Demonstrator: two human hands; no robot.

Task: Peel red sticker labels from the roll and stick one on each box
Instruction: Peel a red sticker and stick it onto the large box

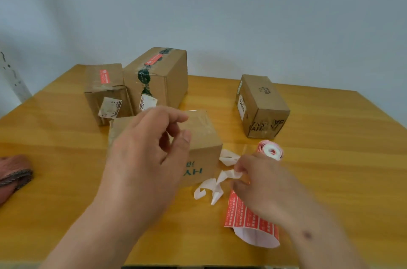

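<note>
Four cardboard boxes stand on the wooden table (66,158). The back left box (105,101) and the tall box (158,83) each carry a red sticker on top. No red sticker shows on the right box (262,105) or on the near box (204,147). My left hand (149,154) hovers over the near box with loosely curled fingers, nothing visible between thumb and forefinger. My right hand (264,183) pinches the curled white backing strip (220,180). The sticker roll (272,150) lies behind that hand, and its strip of red labels (251,222) runs out beneath it toward me.
A reddish-brown folded item (13,174) lies at the table's left edge. A pale wall rises just behind the table. Bare wood shows at the front left and the far right.
</note>
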